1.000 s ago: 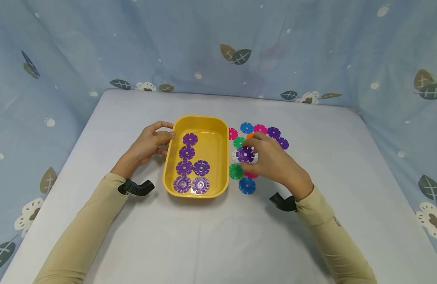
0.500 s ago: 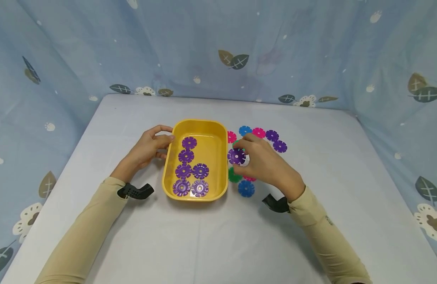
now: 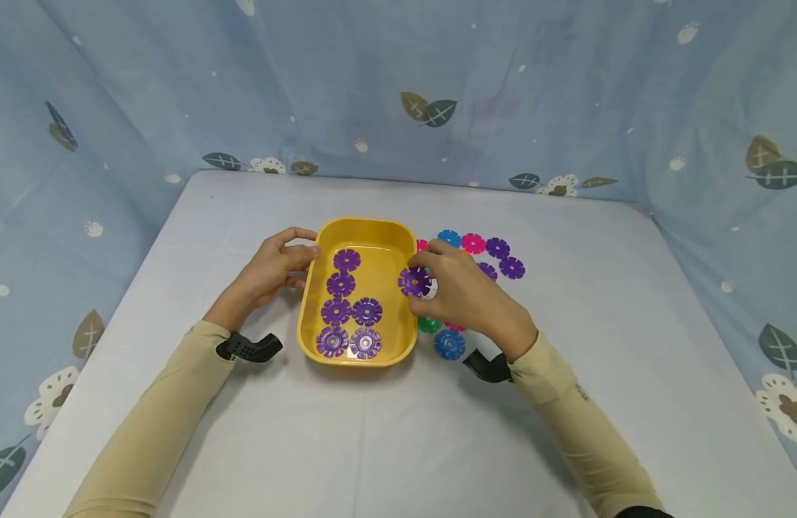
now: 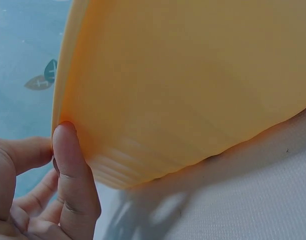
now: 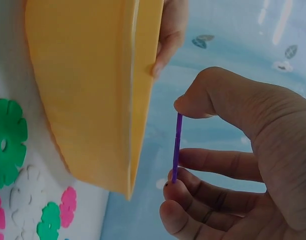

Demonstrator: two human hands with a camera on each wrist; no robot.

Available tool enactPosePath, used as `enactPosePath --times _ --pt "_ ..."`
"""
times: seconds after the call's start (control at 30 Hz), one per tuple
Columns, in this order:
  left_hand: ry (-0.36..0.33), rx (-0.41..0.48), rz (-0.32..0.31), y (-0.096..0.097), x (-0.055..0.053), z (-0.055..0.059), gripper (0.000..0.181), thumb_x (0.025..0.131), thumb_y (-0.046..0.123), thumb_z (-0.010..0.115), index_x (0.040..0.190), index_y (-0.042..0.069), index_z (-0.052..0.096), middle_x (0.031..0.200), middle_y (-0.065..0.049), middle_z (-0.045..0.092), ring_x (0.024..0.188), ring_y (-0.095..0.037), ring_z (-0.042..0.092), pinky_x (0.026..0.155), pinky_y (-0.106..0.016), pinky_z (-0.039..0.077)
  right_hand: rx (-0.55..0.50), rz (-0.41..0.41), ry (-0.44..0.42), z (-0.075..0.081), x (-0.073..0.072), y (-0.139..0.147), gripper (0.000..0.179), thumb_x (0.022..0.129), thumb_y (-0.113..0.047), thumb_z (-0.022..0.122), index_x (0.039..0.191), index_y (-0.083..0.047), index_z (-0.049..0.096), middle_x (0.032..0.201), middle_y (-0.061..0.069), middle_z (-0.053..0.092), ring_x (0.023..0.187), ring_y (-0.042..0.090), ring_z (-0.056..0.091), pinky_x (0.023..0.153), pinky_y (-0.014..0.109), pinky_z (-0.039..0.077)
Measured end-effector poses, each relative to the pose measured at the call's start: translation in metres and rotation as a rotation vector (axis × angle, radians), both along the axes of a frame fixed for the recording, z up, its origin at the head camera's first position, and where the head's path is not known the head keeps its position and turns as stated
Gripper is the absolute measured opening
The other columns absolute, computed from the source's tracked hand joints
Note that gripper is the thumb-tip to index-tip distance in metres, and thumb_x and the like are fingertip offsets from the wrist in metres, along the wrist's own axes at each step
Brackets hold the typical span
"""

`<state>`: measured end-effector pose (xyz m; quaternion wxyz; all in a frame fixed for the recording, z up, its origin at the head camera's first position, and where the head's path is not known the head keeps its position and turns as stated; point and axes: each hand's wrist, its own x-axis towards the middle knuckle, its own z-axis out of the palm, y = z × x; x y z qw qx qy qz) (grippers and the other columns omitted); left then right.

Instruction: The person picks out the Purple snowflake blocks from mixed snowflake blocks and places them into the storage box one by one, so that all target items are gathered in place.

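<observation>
My left hand (image 3: 267,267) holds the left side of a yellow plastic tray (image 3: 390,324); in the left wrist view its thumb (image 4: 73,175) lies against the tray's outer wall near the rim. Several purple snowflake discs (image 3: 336,311) lie inside the tray's left half and near end. My right hand (image 3: 466,291) pinches another purple snowflake disc (image 5: 177,145) by its edges, thumb on one side and fingers on the other. That disc hangs above the tray's right rim, seen edge-on in the right wrist view.
Right of the tray lie several loose discs: blue (image 3: 449,344), pink (image 3: 472,243), purple (image 3: 511,268), green (image 5: 8,142) and white (image 5: 25,195). My right hand hides some in the head view. A patterned blue curtain (image 3: 347,86) hangs behind the white table (image 3: 372,446).
My right hand has carried the purple snowflake disc left, from over the loose pieces to the tray's right rim. My left hand has stayed on the tray.
</observation>
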<state>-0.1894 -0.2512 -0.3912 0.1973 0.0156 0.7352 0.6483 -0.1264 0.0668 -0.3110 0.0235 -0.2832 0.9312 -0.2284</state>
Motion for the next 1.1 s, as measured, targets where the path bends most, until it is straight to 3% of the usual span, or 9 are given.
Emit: enactPosePath --times 0.57,0.87,1.1 --pt "0.008 0.013 -0.006 -0.001 -0.002 -0.001 0.046 0.101 0.027 0.062 0.140 0.010 0.044 0.123 -0.021 0.064 0.086 -0.020 0.067 0.060 -0.029 0.058 0.009 0.057 -0.039 -0.010 -0.018 -0.028 0.048 0.081 -0.031 0.083 0.119 -0.005 0.070 0.110 0.005 0.060 0.095 0.018 0.054 0.083 0.027 0.053" --pt "0.003 0.015 0.003 -0.001 -0.003 -0.001 0.046 0.101 0.027 0.062 0.140 0.010 0.044 0.124 -0.021 0.063 0.086 -0.020 0.067 0.060 -0.029 0.058 0.041 0.079 -0.081 -0.019 -0.030 -0.044 0.046 0.081 -0.028 0.082 0.119 -0.005 0.069 0.104 0.005 0.057 0.088 0.016 0.053 0.073 0.020 0.053" --pt "0.000 0.020 0.002 -0.002 -0.002 -0.002 0.046 0.101 0.027 0.062 0.140 0.010 0.044 0.123 -0.020 0.064 0.085 -0.020 0.066 0.059 -0.029 0.058 0.087 0.083 -0.104 -0.029 -0.036 -0.052 0.048 0.082 -0.029 0.082 0.121 -0.004 0.068 0.104 0.007 0.057 0.087 0.016 0.053 0.073 0.020 0.053"
